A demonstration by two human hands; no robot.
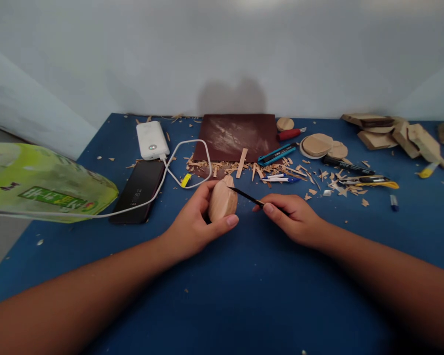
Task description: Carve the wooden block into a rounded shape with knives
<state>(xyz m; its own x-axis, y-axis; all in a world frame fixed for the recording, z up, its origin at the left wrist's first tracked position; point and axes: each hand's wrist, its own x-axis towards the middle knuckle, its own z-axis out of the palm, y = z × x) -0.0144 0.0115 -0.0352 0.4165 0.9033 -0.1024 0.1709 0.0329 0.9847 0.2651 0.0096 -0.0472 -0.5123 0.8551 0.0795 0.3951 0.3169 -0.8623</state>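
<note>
My left hand [196, 222] is closed around a pale piece of wood [222, 201], rounded with cut facets, thumb along its lower edge and fingers behind it. In my right hand [290, 214] is a thin black pointed tool [244, 195], pinched between thumb and fingers. Its tip points left and meets or nearly meets the upper right side of the wood; contact is hard to make out. Whether the tool is a slim file or a narrow blade cannot be told. Behind both hands lie wood shavings [257, 170] and a flat wooden strip [241, 162].
Brown sandpaper [237, 135] lies at the back. Rightward are a blue cutter [277, 154], a red-handled knife [290, 134], wooden discs [318, 144], a black marker [348, 165] and wood blocks [407, 138]. Leftward are a phone [138, 190], a cabled white power bank [151, 139] and a green plastic bag [48, 182].
</note>
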